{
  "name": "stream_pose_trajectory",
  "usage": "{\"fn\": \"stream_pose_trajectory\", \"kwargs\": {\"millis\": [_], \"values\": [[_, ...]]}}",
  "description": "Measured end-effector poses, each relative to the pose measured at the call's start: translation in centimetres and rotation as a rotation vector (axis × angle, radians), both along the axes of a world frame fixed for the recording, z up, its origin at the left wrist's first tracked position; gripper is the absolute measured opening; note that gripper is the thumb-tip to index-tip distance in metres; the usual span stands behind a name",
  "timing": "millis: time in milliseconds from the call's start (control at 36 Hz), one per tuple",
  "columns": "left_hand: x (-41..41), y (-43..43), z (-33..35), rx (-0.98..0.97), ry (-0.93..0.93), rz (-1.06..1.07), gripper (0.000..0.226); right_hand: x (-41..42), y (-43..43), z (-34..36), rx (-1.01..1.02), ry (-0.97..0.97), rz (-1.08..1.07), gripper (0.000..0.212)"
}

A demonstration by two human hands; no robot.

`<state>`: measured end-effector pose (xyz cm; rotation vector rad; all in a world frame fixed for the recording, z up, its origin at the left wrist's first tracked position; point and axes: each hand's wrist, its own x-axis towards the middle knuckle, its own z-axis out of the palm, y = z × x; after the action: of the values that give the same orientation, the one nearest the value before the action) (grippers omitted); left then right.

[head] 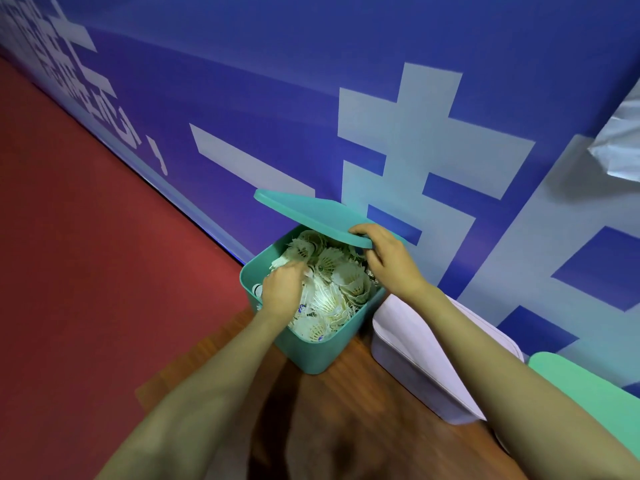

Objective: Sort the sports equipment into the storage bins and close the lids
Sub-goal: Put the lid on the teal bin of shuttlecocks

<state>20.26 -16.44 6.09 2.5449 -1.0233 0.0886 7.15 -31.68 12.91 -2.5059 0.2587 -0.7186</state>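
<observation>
A teal storage bin [313, 355] stands on a wooden surface against a blue wall and is filled with several white shuttlecocks [341, 282]. Its teal lid [311, 214] is tilted up over the far side of the bin. My right hand [384, 258] grips the lid's near edge, fingers on top and thumb below. My left hand [282, 289] is down inside the bin among the shuttlecocks, fingers curled on some of them; exactly what it holds is hidden.
A pale lilac bin [415, 368] with its lid on stands just right of the teal bin, partly behind my right forearm. A light green lid or bin [588, 393] shows at the right edge. Red floor [86, 271] lies to the left, the blue banner wall [277, 98] behind.
</observation>
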Motion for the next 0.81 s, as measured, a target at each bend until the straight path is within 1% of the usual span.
{"fn": "stream_pose_trajectory", "kwargs": {"millis": [56, 83, 111, 139, 194, 222, 278, 361, 528, 583, 639, 667, 750, 806], "values": [[0.5, -0.2, -0.1, -0.173, -0.008, -0.007, 0.037, 0.0, 0.1, 0.3, 0.019, 0.004, -0.014, 0.04], [0.7, -0.3, -0.2, -0.196, -0.034, -0.045, 0.037, 0.0, 0.1, 0.4, 0.03, 0.003, -0.018, 0.04], [0.9, -0.5, -0.4, -0.137, -0.067, -0.096, 0.04, 0.0, 0.0, 0.4, 0.038, 0.001, -0.017, 0.04], [1.0, -0.6, -0.5, -0.034, -0.079, -0.152, 0.047, 0.1, -0.1, 0.4, 0.044, 0.0, -0.013, 0.039], [1.2, -0.8, -0.5, 0.152, -0.022, -0.219, 0.06, 0.2, -0.2, 0.3, 0.054, -0.001, -0.002, 0.039], [1.3, -0.8, -0.1, 0.199, 0.03, -0.239, 0.06, 0.3, -0.3, 0.3, 0.06, 0.002, 0.0, 0.039], [1.6, -0.6, 0.9, 0.241, 0.099, -0.266, 0.049, 0.3, -0.3, 0.2, 0.066, 0.001, -0.002, 0.039], [1.8, -0.2, 2.0, 0.312, 0.098, -0.265, 0.041, 0.4, -0.3, 0.2, 0.062, 0.004, -0.019, 0.041], [2.5, -0.2, 1.7, 0.245, 0.195, -0.1, 0.031, 0.4, -0.3, 0.2, 0.054, -0.004, -0.024, 0.041], [2.3, -0.4, 1.9, 0.281, 0.238, -0.109, 0.04, 0.3, -0.2, 0.3, 0.062, -0.005, -0.022, 0.041], [1.7, -0.6, 1.5, 0.337, 0.253, -0.153, 0.052, 0.3, -0.1, 0.3, 0.063, -0.001, -0.023, 0.042], [1.4, -0.6, 1.1, 0.365, 0.247, -0.177, 0.055, 0.3, 0.0, 0.3, 0.061, 0.003, -0.026, 0.043], [0.8, -0.5, 0.7, 0.451, 0.208, -0.252, 0.047, 0.3, 0.1, 0.2, 0.066, 0.011, -0.035, 0.044], [0.9, -0.8, 1.3, 0.5, 0.171, -0.251, 0.048, 0.3, 0.0, 0.2, 0.071, 0.006, -0.031, 0.042]]}}
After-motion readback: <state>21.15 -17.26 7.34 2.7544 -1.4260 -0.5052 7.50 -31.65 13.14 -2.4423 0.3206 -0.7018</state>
